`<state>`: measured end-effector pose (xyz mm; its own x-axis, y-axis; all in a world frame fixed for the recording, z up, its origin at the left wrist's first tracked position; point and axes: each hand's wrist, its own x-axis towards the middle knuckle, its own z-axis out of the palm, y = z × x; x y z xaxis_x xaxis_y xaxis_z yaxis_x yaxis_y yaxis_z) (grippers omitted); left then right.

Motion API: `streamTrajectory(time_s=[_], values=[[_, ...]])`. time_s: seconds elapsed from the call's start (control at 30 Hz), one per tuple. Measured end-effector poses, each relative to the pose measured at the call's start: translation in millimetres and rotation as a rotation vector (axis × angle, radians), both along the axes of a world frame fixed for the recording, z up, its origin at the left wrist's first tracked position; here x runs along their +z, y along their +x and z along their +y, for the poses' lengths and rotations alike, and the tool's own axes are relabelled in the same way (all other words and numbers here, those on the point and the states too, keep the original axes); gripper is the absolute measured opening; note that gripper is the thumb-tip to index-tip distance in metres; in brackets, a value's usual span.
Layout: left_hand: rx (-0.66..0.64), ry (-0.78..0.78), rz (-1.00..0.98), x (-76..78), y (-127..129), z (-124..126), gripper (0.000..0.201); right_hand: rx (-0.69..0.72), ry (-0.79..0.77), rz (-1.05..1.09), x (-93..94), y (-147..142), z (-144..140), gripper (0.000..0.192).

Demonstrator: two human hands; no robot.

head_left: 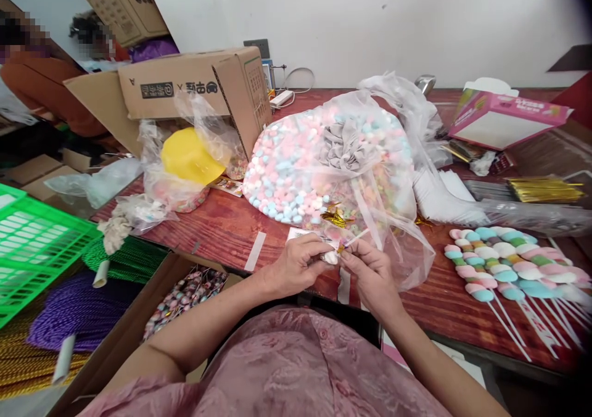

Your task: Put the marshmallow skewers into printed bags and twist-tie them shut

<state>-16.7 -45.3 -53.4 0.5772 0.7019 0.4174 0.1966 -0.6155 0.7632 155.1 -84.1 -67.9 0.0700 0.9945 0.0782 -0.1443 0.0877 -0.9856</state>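
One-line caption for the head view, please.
Both hands, left hand and right hand, pinch a marshmallow skewer beside a marshmallow bag.

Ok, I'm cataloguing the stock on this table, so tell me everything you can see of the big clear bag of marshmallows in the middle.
The big clear bag is thin, crinkled transparent plastic, bulging with small pastel marshmallows in pink, blue and white. It lies slumped on the red wooden table, its gathered neck bunched into a grey knot on top. Its left side leans against the cardboard box. A loose flap of plastic spreads forward toward the left hand and right hand, with a gold twist tie lying by it.
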Motion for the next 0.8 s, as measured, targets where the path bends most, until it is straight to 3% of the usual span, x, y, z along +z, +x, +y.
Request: streamTrajectory(time_s=[0.17, 0.3, 0.37, 0.47, 0.57, 0.63, 0.7, 0.8], values=[[0.063, 0.426, 0.223, -12.6, -14, -5, 0.024, 0.233, -0.455, 0.489, -7.3, -8, -4, 0.029], [0.079, 0.557, 0.438, -16.7, -40, -20, 0.021, 0.419, -0.675, 0.634, -15.3, -29, -14, 0.029], [0.082, 0.503, 0.523, -11.2, -63, -30, 0.021, 0.49, -0.73, 0.617, -20.0, -42, -18, 0.029], [0.16, 0.265, 0.739, 6.8, -113, -39, 0.021, 0.507, -0.702, 0.553, -24.8, -52, -21, 0.028], [0.271, -0.079, 1.244, 26.7, -164, -43, 0.022, 0.439, -0.534, 0.416, -25.9, -38, -23, 0.027], [0.411, -0.218, 1.537, 34.4, -180, -45, 0.03, 0.372, -0.438, 0.329, -26.1, -21, -26, 0.023], [0.45, -0.181, 1.59, 35.4, -172, -43, 0.031, 0.296, -0.408, 0.303, -26.7, -7, -29, 0.022], [0.238, 0.055, 1.265, 26.8, -113, -28, 0.026, 0.185, -0.409, 0.322, -26.6, 1, -38, 0.024]])
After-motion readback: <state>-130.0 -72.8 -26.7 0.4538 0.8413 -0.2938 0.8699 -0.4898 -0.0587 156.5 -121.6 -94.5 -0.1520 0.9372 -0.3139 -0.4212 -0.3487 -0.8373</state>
